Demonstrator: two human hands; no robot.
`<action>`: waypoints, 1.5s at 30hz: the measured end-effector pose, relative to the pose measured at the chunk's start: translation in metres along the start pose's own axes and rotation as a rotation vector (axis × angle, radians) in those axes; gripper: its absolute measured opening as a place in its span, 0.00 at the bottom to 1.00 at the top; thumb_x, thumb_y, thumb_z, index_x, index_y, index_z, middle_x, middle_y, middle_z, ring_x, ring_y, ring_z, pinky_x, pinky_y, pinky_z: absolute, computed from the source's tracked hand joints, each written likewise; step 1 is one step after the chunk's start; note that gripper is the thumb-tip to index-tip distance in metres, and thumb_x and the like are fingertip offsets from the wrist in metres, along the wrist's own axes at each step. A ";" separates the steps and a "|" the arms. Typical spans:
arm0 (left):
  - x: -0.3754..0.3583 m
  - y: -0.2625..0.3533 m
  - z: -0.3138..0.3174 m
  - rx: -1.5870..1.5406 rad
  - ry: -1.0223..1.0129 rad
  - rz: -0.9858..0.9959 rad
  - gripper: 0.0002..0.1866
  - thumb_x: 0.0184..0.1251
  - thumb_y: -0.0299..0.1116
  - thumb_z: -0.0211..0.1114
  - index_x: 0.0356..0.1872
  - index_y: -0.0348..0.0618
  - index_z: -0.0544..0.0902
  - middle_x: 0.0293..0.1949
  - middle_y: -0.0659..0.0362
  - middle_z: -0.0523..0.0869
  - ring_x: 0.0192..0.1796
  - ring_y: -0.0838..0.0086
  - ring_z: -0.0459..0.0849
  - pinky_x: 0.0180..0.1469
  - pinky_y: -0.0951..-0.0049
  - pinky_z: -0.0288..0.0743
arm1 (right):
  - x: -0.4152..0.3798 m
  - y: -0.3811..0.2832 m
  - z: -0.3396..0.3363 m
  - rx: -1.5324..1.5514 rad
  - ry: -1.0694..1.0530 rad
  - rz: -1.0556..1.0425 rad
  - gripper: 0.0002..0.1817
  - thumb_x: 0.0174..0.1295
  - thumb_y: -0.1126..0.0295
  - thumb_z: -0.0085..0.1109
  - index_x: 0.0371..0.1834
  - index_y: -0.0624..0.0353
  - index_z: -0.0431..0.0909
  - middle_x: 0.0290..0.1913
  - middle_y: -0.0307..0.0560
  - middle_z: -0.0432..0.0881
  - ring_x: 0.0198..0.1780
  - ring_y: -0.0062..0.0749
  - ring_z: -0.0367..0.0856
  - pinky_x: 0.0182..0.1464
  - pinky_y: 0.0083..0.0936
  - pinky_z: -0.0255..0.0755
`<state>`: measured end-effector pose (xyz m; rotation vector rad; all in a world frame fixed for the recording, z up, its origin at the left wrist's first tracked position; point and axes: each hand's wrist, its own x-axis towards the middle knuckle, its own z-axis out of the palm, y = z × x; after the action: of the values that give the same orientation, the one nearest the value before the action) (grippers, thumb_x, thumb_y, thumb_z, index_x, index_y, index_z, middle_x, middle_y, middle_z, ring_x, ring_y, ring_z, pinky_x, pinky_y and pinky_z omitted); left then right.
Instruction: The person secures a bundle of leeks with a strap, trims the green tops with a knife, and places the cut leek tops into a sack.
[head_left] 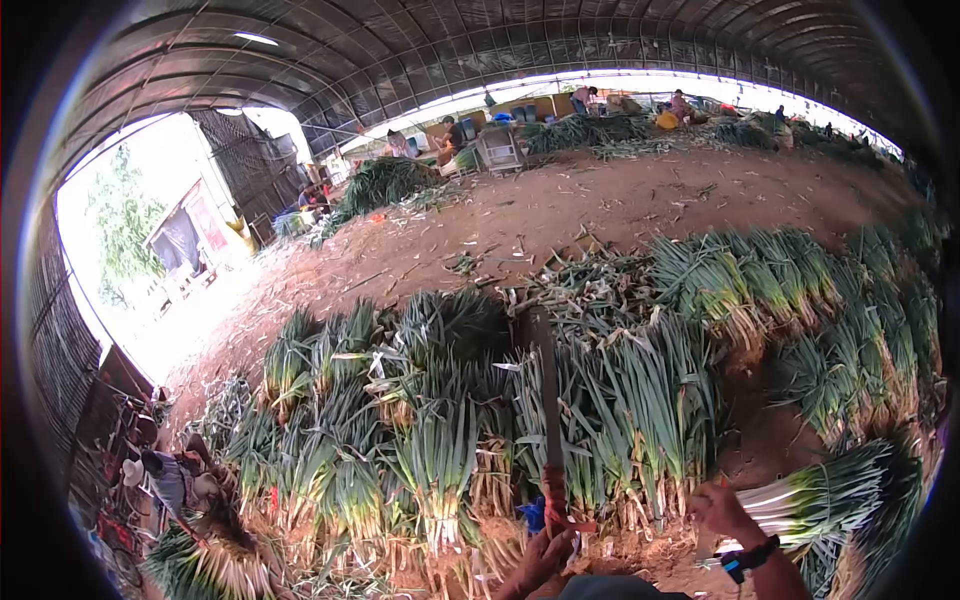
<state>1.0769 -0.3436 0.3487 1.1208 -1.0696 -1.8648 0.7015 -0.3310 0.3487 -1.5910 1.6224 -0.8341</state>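
My left hand (545, 558) is closed at the red-wrapped handle of a long knife (547, 390), whose dark, narrow blade points up and away. A bit of blue material (533, 514) sits beside the handle. My right hand (722, 512), with a dark band on the wrist, is raised with its fingers curled; what they hold, if anything, I cannot make out. Close to it on the right lies a tied bundle of green onions (815, 497), white stems toward me. Upright bundles of green onions (650, 415) stand just beyond both hands.
More green onion bundles (755, 285) stand at the right, with loose trimmings (590, 285) behind the front rows. A person (180, 480) bends at the lower left. Other people (583, 98) work at the back beyond the bare dirt floor (480, 225), near a chair (500, 150).
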 end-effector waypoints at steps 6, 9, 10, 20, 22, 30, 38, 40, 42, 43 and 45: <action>0.005 0.008 0.048 0.064 -0.190 -0.052 0.12 0.82 0.42 0.53 0.49 0.44 0.75 0.27 0.71 0.67 0.28 0.86 0.63 0.28 0.81 0.57 | -0.032 -0.014 -0.070 0.341 0.017 0.247 0.11 0.70 0.69 0.55 0.33 0.65 0.80 0.25 0.44 0.83 0.26 0.25 0.82 0.28 0.25 0.76; 0.021 0.008 0.082 0.165 -0.342 -0.054 0.23 0.81 0.47 0.51 0.66 0.42 0.73 0.28 0.73 0.68 0.27 0.87 0.64 0.27 0.81 0.58 | -0.036 -0.008 -0.045 0.551 0.070 0.142 0.10 0.71 0.71 0.56 0.50 0.65 0.78 0.33 0.47 0.86 0.31 0.27 0.84 0.35 0.26 0.81; 0.027 -0.003 0.093 0.170 -0.366 -0.075 0.23 0.81 0.47 0.51 0.66 0.42 0.73 0.28 0.72 0.68 0.27 0.87 0.64 0.27 0.81 0.59 | -0.040 0.009 -0.030 0.757 0.027 0.131 0.18 0.70 0.66 0.61 0.58 0.64 0.75 0.40 0.51 0.86 0.35 0.31 0.86 0.38 0.28 0.82; 0.039 -0.003 0.215 0.411 -0.640 -0.054 0.25 0.81 0.49 0.51 0.62 0.37 0.72 0.46 0.59 0.77 0.48 0.77 0.72 0.50 0.73 0.69 | -0.046 -0.002 -0.021 1.412 -0.003 0.050 0.21 0.68 0.58 0.62 0.55 0.62 0.73 0.43 0.55 0.85 0.33 0.37 0.83 0.36 0.34 0.79; 0.045 -0.007 0.223 0.482 -0.747 -0.130 0.26 0.80 0.51 0.51 0.61 0.36 0.73 0.46 0.59 0.80 0.48 0.76 0.76 0.49 0.74 0.73 | -0.051 -0.001 -0.030 1.331 -0.005 0.165 0.16 0.68 0.60 0.62 0.47 0.62 0.76 0.40 0.55 0.86 0.31 0.35 0.83 0.34 0.34 0.79; 0.061 -0.159 0.160 -0.284 -0.649 -0.443 0.31 0.79 0.55 0.51 0.72 0.46 0.65 0.56 0.57 0.83 0.57 0.67 0.81 0.52 0.66 0.75 | -0.038 -0.004 -0.058 0.865 0.079 0.141 0.05 0.67 0.71 0.60 0.36 0.60 0.76 0.24 0.42 0.81 0.19 0.21 0.79 0.21 0.20 0.71; 0.087 -0.022 0.141 0.415 -0.190 0.061 0.13 0.74 0.36 0.60 0.45 0.36 0.84 0.26 0.63 0.81 0.30 0.82 0.78 0.31 0.76 0.73 | -0.051 0.025 -0.054 0.791 0.022 0.307 0.12 0.67 0.71 0.63 0.29 0.50 0.69 0.22 0.29 0.70 0.20 0.13 0.71 0.21 0.20 0.66; 0.105 -0.009 0.136 0.449 -0.187 0.018 0.13 0.75 0.36 0.60 0.46 0.35 0.83 0.27 0.63 0.81 0.30 0.82 0.78 0.31 0.76 0.73 | -0.052 0.011 -0.054 0.830 0.027 0.359 0.12 0.67 0.71 0.63 0.29 0.51 0.69 0.21 0.30 0.72 0.19 0.14 0.71 0.21 0.20 0.66; 0.117 0.022 0.145 0.600 -0.206 -0.015 0.13 0.75 0.36 0.60 0.47 0.34 0.83 0.28 0.62 0.82 0.31 0.82 0.79 0.33 0.77 0.73 | -0.054 0.007 -0.049 0.853 0.020 0.382 0.12 0.67 0.70 0.63 0.28 0.51 0.69 0.21 0.31 0.72 0.19 0.14 0.72 0.20 0.20 0.66; 0.123 0.038 0.153 0.704 -0.218 -0.029 0.14 0.75 0.36 0.61 0.48 0.34 0.83 0.28 0.61 0.82 0.31 0.82 0.79 0.34 0.78 0.74 | -0.055 0.010 -0.043 0.858 0.011 0.380 0.12 0.67 0.70 0.63 0.28 0.51 0.69 0.20 0.31 0.71 0.19 0.14 0.72 0.20 0.20 0.66; 0.143 0.028 0.164 0.417 -0.204 0.086 0.13 0.73 0.34 0.64 0.47 0.34 0.81 0.30 0.61 0.82 0.32 0.81 0.79 0.36 0.77 0.74 | -0.060 -0.008 -0.045 0.772 -0.044 0.422 0.13 0.67 0.69 0.63 0.27 0.50 0.68 0.19 0.31 0.71 0.19 0.14 0.71 0.19 0.20 0.65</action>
<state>0.8769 -0.4309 0.3723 1.1018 -1.6533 -1.7614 0.6681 -0.2728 0.3829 -0.6952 1.2949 -1.0103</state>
